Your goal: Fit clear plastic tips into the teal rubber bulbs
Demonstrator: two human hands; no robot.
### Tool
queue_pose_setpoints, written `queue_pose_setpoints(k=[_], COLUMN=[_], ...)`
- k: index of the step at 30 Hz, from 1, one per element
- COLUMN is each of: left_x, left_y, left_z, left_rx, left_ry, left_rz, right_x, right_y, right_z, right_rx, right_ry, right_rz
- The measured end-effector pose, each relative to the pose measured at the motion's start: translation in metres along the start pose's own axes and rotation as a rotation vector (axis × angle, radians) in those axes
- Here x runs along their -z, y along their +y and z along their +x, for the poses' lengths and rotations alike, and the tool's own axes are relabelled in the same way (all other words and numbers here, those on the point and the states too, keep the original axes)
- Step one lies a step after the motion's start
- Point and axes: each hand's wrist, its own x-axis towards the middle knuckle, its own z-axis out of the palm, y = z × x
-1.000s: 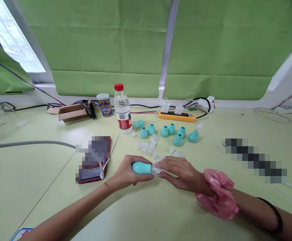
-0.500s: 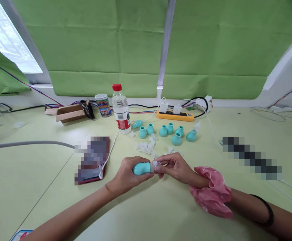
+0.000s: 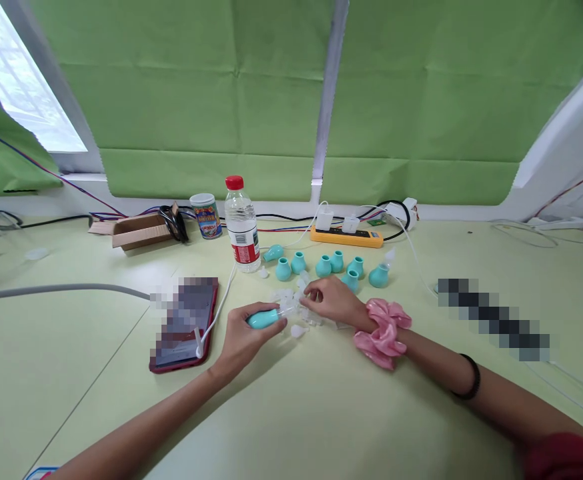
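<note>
Left grip (image 3: 244, 333) is wrapped around a teal bulb (image 3: 263, 319), held low over the worktop (image 3: 321, 413) with its clear tip pointing right. Right grip (image 3: 329, 300) rests, fingers curled, on the pile of clear tips (image 3: 291, 297) just beside the bulb; whether it pinches one I cannot tell. More teal bulbs (image 3: 323, 267) stand behind, near a bottle (image 3: 241, 227) and a phone (image 3: 186, 323).

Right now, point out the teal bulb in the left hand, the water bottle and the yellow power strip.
teal bulb (image 3: 262, 319), head view, on its rounded body.
water bottle (image 3: 242, 230), head view, on its clear middle.
yellow power strip (image 3: 346, 237), head view, on its top face.
</note>
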Motion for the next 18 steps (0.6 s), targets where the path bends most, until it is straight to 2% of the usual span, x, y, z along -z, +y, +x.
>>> queue_pose_setpoints(k=[5,9,13,15,18], left_x=[0.000,-0.002,-0.001,-0.001,0.000], left_y=[0.000,0.001,0.000,0.000,-0.001], left_z=[0.004,0.004,0.004,0.004,0.003], left_rx=[0.088,0.129,0.142,0.142,0.145], left_ry=[0.015,0.004,-0.028,-0.054,-0.095], left_rz=[-0.123,-0.187,-0.233,-0.246,-0.263], right_x=[-0.011,-0.003,0.016,0.026,0.037], right_y=[-0.001,-0.002,-0.006,-0.010,-0.016], right_z=[0.012,0.014,0.004,-0.004,-0.011], right_rx=[0.084,0.116,0.279,0.364,0.426], right_ry=[-0.134,-0.106,-0.029,-0.059,-0.130], right_rz=[-0.107,-0.116,0.082,0.212,0.293])
